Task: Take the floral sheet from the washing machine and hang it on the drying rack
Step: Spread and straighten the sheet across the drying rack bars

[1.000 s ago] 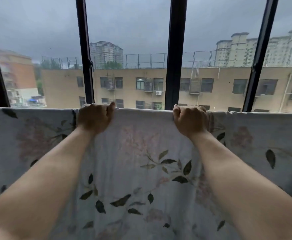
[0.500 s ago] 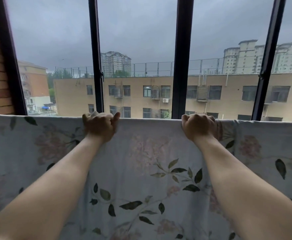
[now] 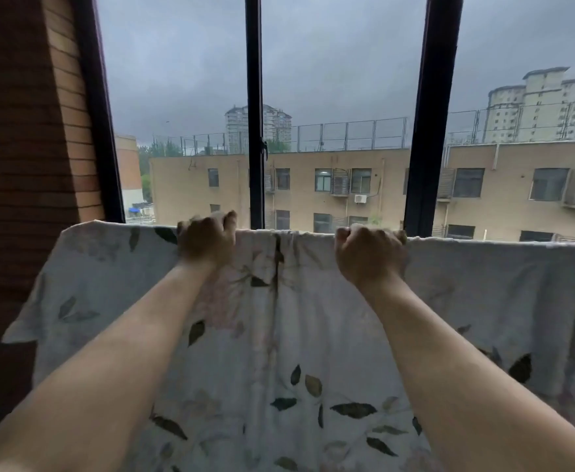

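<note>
Left hand (image 3: 207,240) and right hand (image 3: 368,255) each grip the floral sheet (image 3: 279,335) at its top edge; its left corner hangs free.

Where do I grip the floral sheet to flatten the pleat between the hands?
Grip the floral sheet at its top fold, close either side of the pleat, from the near side, curling over it, as the left hand and right hand do. That edge lies level; lower cloth hangs slack.

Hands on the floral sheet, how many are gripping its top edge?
2. The left hand grips the floral sheet at its top edge; the right hand grips the same edge further right. Neither is hidden.
</note>
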`<state>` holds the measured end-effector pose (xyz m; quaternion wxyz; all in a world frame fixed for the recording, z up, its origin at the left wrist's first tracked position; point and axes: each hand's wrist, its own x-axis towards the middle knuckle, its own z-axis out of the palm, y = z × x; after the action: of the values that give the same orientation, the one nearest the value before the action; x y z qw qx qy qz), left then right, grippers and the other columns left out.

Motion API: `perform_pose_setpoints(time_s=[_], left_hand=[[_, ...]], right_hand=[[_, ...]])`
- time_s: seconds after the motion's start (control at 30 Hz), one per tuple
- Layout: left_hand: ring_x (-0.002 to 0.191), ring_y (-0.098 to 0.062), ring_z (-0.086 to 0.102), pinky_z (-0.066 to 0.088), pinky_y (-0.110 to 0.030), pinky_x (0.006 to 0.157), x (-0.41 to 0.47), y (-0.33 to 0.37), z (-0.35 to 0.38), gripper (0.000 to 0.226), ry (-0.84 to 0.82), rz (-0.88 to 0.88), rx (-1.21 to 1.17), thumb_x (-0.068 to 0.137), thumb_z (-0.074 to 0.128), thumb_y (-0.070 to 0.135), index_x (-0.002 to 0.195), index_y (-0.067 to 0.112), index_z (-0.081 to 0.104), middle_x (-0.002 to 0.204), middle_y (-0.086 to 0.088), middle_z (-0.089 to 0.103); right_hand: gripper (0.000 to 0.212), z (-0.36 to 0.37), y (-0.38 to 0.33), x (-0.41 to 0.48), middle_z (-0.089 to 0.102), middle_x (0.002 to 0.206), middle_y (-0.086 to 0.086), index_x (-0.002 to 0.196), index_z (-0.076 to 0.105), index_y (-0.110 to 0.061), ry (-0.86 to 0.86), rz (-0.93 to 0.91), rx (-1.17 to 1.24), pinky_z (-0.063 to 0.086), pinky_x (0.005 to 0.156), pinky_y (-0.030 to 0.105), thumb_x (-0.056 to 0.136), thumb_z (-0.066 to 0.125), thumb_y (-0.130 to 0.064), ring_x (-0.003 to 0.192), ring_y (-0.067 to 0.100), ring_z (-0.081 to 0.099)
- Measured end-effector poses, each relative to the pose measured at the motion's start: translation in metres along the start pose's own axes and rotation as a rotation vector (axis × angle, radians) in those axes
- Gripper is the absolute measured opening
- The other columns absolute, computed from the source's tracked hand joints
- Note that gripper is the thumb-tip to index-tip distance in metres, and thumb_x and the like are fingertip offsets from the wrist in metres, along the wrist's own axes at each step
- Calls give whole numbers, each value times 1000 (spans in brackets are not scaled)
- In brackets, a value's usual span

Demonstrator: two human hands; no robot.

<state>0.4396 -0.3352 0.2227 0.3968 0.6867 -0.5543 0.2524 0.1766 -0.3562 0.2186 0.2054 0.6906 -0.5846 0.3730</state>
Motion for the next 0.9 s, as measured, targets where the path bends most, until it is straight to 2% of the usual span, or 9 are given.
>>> perform_pose_setpoints(time_s=[0.1,0.2,0.3,0.4,0.5,0.63,0.73,0.83,0.9], left_hand=[[94,-34,62,34,-42,95,-1,-39,-1,65,-2,23,97,100,21,51,86,13,73,91,-16,72],[81,-29,62,36,-40,89,-2,-52,1,62,23,119,66,104,27,48,75,14,71,79,-11,71],[74,-30,62,39,-39,83,2,-74,-4,59,35,187,71,104,31,43,71,12,68,76,-13,69],[76,-37,64,42,-41,84,10,-113,-20,58,78,112,115,104,35,40,74,6,71,78,-22,70],[83,-43,64,41,-41,85,12,-131,-31,50,104,51,141,103,43,33,80,0,74,85,-29,69],[76,-40,64,45,-41,82,15,-136,-21,58,95,5,140,100,35,43,77,7,74,78,-24,69],[79,-34,65,44,-39,82,16,-135,-16,60,15,67,115,100,28,48,80,12,73,81,-14,72],[83,-32,63,41,-39,86,18,-149,-19,53,80,133,57,99,29,47,81,15,68,84,-10,71],[91,-34,61,37,-43,94,22,-179,-24,47,158,21,85,98,32,44,88,14,67,92,-13,69]], right_hand=[[48,-4,-38,12,69,86,14,74,62,-14,-40,28,-21,35,83,39,99,28,-36,71,25,52],[54,9,-91,7,71,84,14,78,66,-12,-31,-124,94,39,78,35,103,26,-36,68,25,55],[69,26,-104,-2,74,83,9,83,72,-14,17,-137,4,39,80,35,104,16,-48,71,24,62],[77,22,-89,1,73,81,14,80,74,-13,36,-58,-32,41,79,35,104,13,-53,75,28,66],[69,14,-79,-1,73,90,21,88,76,-9,59,-20,-78,43,85,37,105,22,-47,86,35,68],[65,14,-102,1,72,97,21,91,72,-5,-44,75,-98,37,92,41,104,23,-45,84,32,62],[60,19,-148,2,71,92,17,91,69,-9,-50,-88,-11,39,84,39,105,22,-43,71,25,52],[51,32,-191,0,69,102,14,105,64,-13,-157,-246,148,39,79,38,106,22,-42,85,29,60],[49,42,-203,-3,69,106,10,106,63,-18,-130,-296,136,36,83,39,106,21,-44,94,29,60]])
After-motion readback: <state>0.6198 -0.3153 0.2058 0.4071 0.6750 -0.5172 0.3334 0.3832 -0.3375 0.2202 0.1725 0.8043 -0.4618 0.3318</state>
